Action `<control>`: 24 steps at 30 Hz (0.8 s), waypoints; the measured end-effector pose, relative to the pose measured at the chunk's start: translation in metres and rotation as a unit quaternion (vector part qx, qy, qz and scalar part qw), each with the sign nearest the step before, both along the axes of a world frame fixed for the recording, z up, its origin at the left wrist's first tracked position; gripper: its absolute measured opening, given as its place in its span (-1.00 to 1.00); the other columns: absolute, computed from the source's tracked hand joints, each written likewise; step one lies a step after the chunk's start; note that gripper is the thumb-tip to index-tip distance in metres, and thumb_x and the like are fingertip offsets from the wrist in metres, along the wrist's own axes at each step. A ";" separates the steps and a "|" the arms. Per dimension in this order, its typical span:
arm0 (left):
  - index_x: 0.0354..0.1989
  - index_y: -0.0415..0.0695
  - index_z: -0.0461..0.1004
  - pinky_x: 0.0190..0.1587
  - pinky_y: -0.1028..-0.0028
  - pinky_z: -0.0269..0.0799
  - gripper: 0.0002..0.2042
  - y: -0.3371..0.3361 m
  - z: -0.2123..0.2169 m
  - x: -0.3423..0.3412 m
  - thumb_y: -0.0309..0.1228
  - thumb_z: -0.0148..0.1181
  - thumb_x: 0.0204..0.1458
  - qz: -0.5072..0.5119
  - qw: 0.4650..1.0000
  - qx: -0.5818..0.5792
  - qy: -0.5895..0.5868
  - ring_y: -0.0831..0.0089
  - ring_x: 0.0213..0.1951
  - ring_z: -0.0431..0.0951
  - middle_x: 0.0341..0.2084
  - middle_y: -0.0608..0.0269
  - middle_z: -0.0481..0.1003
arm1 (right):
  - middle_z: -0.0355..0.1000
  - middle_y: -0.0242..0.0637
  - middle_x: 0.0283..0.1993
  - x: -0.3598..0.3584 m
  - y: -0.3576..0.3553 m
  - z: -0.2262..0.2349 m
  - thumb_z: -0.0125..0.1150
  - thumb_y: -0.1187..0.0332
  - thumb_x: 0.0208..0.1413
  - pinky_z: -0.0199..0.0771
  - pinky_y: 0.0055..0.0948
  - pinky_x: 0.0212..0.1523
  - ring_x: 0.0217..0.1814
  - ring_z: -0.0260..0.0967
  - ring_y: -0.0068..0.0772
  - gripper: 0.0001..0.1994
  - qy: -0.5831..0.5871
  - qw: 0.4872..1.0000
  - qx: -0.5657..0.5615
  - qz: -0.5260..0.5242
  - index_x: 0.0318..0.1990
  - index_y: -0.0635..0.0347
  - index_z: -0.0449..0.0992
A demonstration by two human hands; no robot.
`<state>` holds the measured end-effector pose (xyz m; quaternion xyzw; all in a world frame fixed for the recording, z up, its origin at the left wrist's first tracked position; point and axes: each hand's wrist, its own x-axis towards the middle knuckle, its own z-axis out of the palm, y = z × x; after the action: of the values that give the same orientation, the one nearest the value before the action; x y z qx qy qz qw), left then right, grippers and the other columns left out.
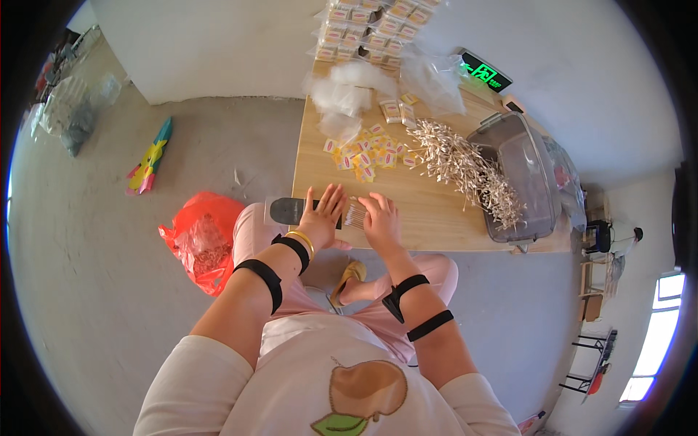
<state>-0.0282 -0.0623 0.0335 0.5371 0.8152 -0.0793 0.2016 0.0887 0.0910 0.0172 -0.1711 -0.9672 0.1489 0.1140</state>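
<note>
A short row of cotton swabs lies near the table's front edge, between my two hands. My left hand is spread flat, palm down, over a dark flat object with a rounded end and a clear border; its kind cannot be told. My right hand rests at the right side of the swabs, fingers extended and slightly bent, the fingertips touching or just beside them. Beyond the hands lie scattered small yellow and white cards. A big heap of loose cotton swabs spreads to the right.
A grey see-through bin lies tipped at the table's right, swabs at its mouth. Filled packs stand stacked at the far end, near clear plastic bags. A red plastic bag sits on the floor left of my leg.
</note>
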 end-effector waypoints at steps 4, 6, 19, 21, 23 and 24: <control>0.55 -0.18 -0.31 0.44 -0.24 -0.58 0.26 -0.002 -0.005 0.001 0.54 -0.02 -0.11 -0.001 1.000 0.023 0.014 0.18 0.56 -0.49 0.56 0.09 -0.39 | 0.27 -0.20 0.35 0.008 -0.003 0.002 0.18 0.40 0.15 0.24 -0.03 0.34 0.36 0.22 -0.06 -0.54 0.014 0.997 0.052 0.048 0.24 -0.08 0.48; 0.55 -0.18 -0.30 0.44 -0.24 -0.56 0.26 -0.002 -0.007 0.001 0.54 -0.01 -0.12 -0.001 0.999 0.032 0.018 0.18 0.56 -0.47 0.56 0.09 -0.38 | 0.25 -0.18 0.37 0.013 -0.005 0.003 0.18 0.38 0.17 0.21 -0.02 0.37 0.39 0.20 -0.05 -0.54 0.012 0.997 0.055 0.060 0.27 -0.08 0.46; 0.54 -0.20 -0.32 0.44 -0.26 -0.54 0.29 0.000 -0.012 -0.002 0.55 0.01 -0.14 0.000 0.999 0.031 0.006 0.16 0.56 -0.47 0.56 0.05 -0.40 | 0.42 -0.15 0.07 0.005 0.015 -0.002 0.20 0.37 0.17 0.37 -0.03 0.16 0.15 0.34 0.01 -0.80 0.120 0.991 -0.058 0.014 -0.06 0.02 0.61; 0.54 -0.20 -0.34 0.44 -0.26 -0.55 0.29 0.001 -0.012 -0.002 0.55 0.01 -0.14 0.001 1.000 0.023 0.001 0.15 0.56 -0.48 0.56 0.05 -0.41 | 0.42 -0.19 0.00 -0.003 0.015 0.002 0.27 0.35 0.12 0.38 -0.06 0.12 0.10 0.35 -0.01 -0.87 0.071 0.992 -0.100 -0.030 -0.18 0.01 0.62; 0.54 -0.20 -0.35 0.44 -0.26 -0.56 0.30 0.001 -0.012 -0.003 0.55 0.01 -0.14 -0.001 1.000 0.015 0.000 0.15 0.56 -0.50 0.56 0.04 -0.43 | 0.43 -0.23 -0.07 -0.011 0.017 0.000 0.34 0.32 0.07 0.39 -0.09 0.08 0.06 0.35 -0.03 -0.91 0.044 0.990 -0.124 -0.054 -0.27 0.00 0.62; 0.54 -0.20 -0.35 0.44 -0.26 -0.56 0.30 0.002 -0.011 -0.003 0.55 0.02 -0.14 -0.001 1.000 0.012 -0.004 0.15 0.56 -0.50 0.56 0.04 -0.43 | 0.43 -0.25 -0.09 -0.015 0.019 -0.004 0.36 0.31 0.04 0.40 -0.10 0.06 0.04 0.35 -0.05 -0.91 0.041 0.989 -0.126 -0.058 -0.30 0.00 0.61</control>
<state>-0.0314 -0.0603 0.0221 0.5407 0.8148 -0.0671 0.1983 0.0738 0.1095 0.0134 -0.2335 -0.9237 0.2697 0.1396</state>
